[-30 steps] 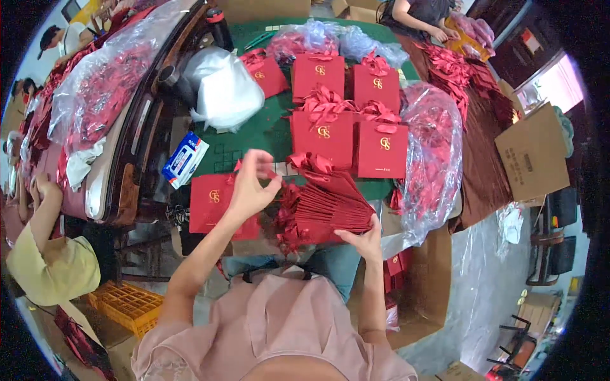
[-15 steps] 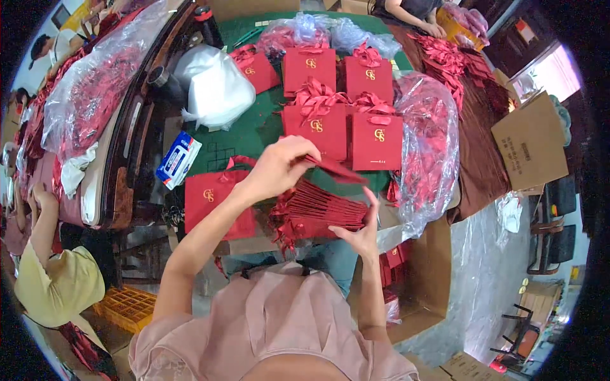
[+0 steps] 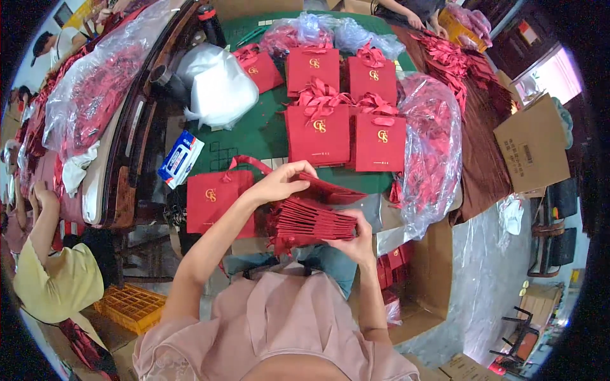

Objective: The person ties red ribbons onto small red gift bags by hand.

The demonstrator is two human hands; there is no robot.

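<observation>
My left hand [image 3: 278,184] pinches the upper edge of a flat red paper bag [image 3: 338,193] just above a stack. Below it, my right hand [image 3: 357,242] grips the right end of the stack of folded red paper bags [image 3: 312,220], its thumb and fingers around that end. The layered edges of the stack face me, and red ribbon hangs at its lower left. To the left of my left hand, a red gift bag [image 3: 219,202] with a gold emblem and a ribbon handle lies at the table's near edge.
Several piles of red bags [image 3: 318,136] with ribbons lie on the green table [image 3: 251,136]. Clear plastic wrap [image 3: 429,152] bundles red bags at right. A white plastic bag [image 3: 219,86] and a blue-white packet [image 3: 181,159] lie left. A cardboard box [image 3: 432,273] stands low right.
My left hand has come down toward the stack with the single bag, which now hangs lower. My right hand has closed from a spread pose onto the stack's right end.
</observation>
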